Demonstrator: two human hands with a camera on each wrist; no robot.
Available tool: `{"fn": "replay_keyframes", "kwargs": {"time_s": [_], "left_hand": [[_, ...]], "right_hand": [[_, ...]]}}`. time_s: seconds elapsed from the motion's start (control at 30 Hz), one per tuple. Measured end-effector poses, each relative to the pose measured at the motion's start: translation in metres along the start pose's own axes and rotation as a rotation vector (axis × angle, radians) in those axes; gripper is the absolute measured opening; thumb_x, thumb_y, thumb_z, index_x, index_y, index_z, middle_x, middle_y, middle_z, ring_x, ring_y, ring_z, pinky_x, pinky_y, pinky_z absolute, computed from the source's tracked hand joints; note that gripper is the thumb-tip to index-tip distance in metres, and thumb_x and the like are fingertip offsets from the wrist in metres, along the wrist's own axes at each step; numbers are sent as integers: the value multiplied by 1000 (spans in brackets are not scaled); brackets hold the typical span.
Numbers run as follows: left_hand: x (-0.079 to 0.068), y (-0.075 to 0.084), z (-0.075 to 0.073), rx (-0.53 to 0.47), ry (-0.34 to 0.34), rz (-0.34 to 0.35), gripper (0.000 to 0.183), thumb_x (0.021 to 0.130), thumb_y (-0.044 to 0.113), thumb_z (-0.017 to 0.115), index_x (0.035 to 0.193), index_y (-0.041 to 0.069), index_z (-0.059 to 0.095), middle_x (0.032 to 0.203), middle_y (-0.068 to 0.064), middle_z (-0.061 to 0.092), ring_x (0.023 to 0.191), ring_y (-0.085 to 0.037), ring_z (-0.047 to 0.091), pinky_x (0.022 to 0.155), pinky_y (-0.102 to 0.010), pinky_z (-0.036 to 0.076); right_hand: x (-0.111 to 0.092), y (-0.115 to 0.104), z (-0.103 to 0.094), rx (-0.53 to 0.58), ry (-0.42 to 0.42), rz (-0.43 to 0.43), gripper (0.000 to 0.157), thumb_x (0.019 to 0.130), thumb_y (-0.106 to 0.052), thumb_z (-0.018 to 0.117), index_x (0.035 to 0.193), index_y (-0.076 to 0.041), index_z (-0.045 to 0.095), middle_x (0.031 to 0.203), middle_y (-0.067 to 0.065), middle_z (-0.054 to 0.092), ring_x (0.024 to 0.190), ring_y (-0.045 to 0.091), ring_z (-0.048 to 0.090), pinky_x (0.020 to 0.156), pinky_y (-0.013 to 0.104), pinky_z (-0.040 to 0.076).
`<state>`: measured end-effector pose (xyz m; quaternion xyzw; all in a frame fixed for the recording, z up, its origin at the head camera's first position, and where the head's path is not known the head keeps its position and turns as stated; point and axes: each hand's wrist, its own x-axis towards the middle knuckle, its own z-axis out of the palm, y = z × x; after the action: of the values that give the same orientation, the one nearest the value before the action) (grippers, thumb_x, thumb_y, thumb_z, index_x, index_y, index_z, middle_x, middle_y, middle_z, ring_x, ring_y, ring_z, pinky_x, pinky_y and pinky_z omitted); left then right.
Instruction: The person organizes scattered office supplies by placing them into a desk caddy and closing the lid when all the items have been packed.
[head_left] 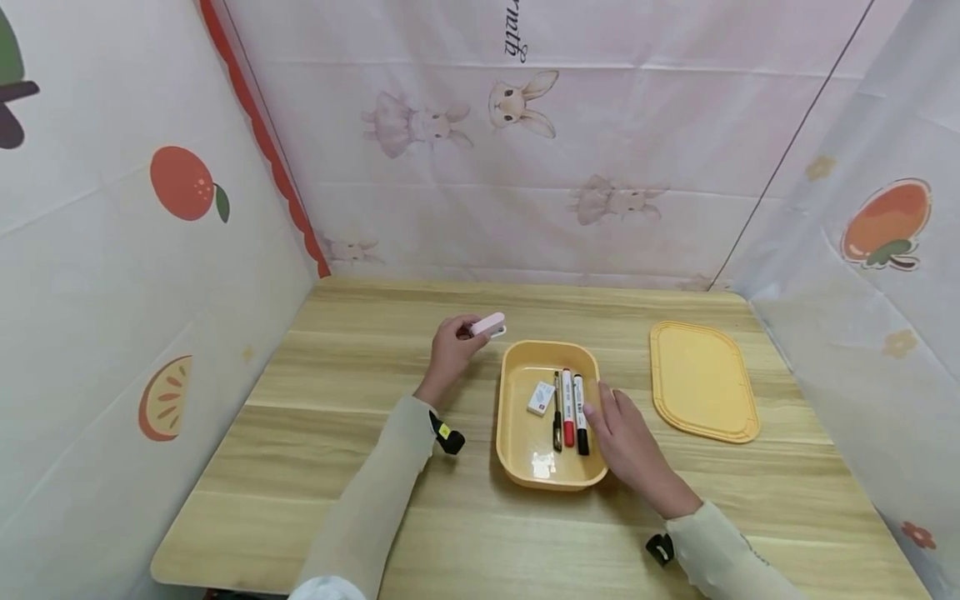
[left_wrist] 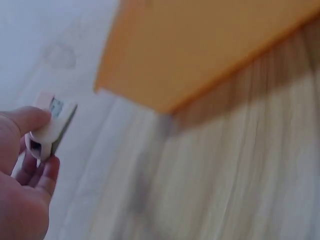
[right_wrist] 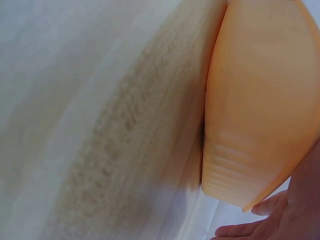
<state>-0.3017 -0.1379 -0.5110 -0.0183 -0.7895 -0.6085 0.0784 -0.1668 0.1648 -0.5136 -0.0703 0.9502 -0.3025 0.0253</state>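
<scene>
Left of the yellow plastic box (head_left: 519, 473), my left hand (head_left: 452, 350) grips a small pink and white stapler (head_left: 489, 324) between thumb and fingers. The stapler (left_wrist: 49, 127) shows close up in the left wrist view. My right hand (head_left: 628, 440) holds the box's right rim, the thumb over the inner side and the fingers outside. Inside the box lie a white eraser-like block (head_left: 540, 398), a black pen (head_left: 557, 417), a marker with a red cap (head_left: 567, 408) and a marker with a black cap (head_left: 580, 417). The right wrist view shows the box's outer wall (right_wrist: 260, 110).
A flat yellow lid (head_left: 705, 379) lies on the wood-patterned table (head_left: 300, 467) to the right of the box. Printed cloth walls (head_left: 480, 217) enclose the table at the back and on both sides.
</scene>
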Motion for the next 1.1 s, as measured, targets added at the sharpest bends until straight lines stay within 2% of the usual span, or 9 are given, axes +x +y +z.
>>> {"fn": "replay_keyframes", "kwargs": {"time_s": [0.27, 0.47, 0.73, 0.9, 1.1], "left_hand": [[-31, 30, 11, -6, 69, 11, 34, 84, 21, 80, 113, 7, 70, 111, -11, 56, 95, -19, 59, 77, -23, 54], [-51, 41, 28, -5, 122, -10, 32, 83, 21, 79, 111, 8, 71, 106, -7, 55, 93, -17, 59, 77, -23, 54], [-70, 53, 55, -16, 175, -80, 29, 85, 16, 76, 111, 9, 67, 108, -6, 53, 93, -16, 57, 77, -23, 54], [-79, 66, 70, 21, 200, -92, 28, 84, 14, 75, 110, 8, 65, 108, -7, 52, 94, -18, 56, 79, -27, 54], [-88, 69, 87, 132, 206, -162, 25, 85, 14, 75, 108, 11, 64, 106, -3, 53, 93, -16, 56, 86, -32, 54]], "right_hand": [[-1, -1, -2, 0, -3, 5, 77, 107, -57, 23, 161, -3, 16, 160, 32, 22, 146, 52, 23, 118, 66, 20], [-2, -1, -2, -7, -12, 13, 75, 107, -55, 24, 161, -3, 16, 160, 32, 21, 146, 52, 22, 118, 66, 20], [-1, 0, 0, -6, -9, 8, 73, 108, -52, 26, 160, -2, 16, 160, 32, 21, 146, 52, 23, 118, 66, 20], [-1, -1, -1, -3, -7, 6, 77, 106, -57, 23, 161, -3, 16, 160, 32, 21, 146, 52, 22, 118, 66, 20], [-1, 0, -1, -10, -20, 16, 80, 105, -60, 21, 161, -3, 14, 161, 32, 20, 147, 51, 22, 118, 66, 20]]}}
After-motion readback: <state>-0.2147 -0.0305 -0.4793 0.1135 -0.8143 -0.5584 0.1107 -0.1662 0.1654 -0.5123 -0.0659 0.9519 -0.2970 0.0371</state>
